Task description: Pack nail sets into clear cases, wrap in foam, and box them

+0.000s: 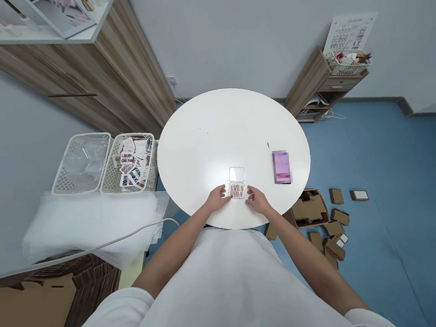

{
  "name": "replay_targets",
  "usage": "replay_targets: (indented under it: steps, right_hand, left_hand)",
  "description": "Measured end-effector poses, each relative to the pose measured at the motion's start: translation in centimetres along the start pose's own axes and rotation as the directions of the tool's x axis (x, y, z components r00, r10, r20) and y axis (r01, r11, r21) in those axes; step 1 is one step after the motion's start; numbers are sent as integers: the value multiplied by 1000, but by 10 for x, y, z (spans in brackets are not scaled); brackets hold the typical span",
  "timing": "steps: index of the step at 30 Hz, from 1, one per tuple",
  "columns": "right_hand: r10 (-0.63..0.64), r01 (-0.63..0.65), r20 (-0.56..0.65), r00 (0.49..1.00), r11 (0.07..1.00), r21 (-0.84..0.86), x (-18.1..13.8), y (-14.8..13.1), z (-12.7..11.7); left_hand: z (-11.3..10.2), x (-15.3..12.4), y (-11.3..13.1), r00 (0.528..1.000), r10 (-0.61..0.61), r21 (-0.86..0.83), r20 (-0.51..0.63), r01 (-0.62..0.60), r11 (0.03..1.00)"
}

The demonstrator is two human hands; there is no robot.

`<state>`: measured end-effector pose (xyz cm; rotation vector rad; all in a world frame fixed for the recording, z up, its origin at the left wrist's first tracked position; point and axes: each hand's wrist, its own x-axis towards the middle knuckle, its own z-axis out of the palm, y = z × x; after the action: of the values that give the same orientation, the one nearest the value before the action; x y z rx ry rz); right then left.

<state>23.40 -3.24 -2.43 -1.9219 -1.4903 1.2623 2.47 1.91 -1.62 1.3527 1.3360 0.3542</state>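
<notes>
A small clear plastic case (237, 190) with several pink false nails in it lies open on the round white table (219, 133), near its front edge; the clear lid (236, 173) is folded back away from me. My left hand (218, 198) rests at the case's left side, fingers curled against it. My right hand (256, 199) sits at the right side, fingertips touching the case.
A pink phone (281, 166) lies on the table to the right. Two white baskets (103, 163) stand on the left, one holding several nail sets. Folded cardboard boxes (318, 216) lie scattered on the blue floor at right. Wooden cabinets stand behind.
</notes>
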Motion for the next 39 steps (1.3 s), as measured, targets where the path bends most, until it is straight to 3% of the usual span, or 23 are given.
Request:
replay_targets:
  steps: [4, 9, 19, 23, 33, 39]
  right_hand:
    - [89, -88, 5, 996, 974, 207, -2, 1, 4]
    - [130, -123, -1, 991, 938, 324, 2, -9, 10]
    - [136, -124, -41, 990, 968, 216, 4, -17, 16]
    - [174, -139, -108, 979, 952, 271, 7, -17, 14]
    - [117, -93, -54, 992, 937, 336, 12, -21, 15]
    - [71, -40, -67, 995, 922, 385, 4, -28, 13]
  left_hand:
    - [4, -5, -4, 986, -165, -298, 6, 160, 941]
    - [6, -5, -2, 974, -223, -403, 49, 223, 887]
    - [8, -4, -3, 977, -208, -322, -47, 182, 929]
    - [8, -4, -1, 975, -200, -340, -94, 158, 927]
    - [6, -3, 3, 993, -80, -509, 90, 115, 853]
    - [5, -9, 6, 992, -38, -614, 120, 104, 783]
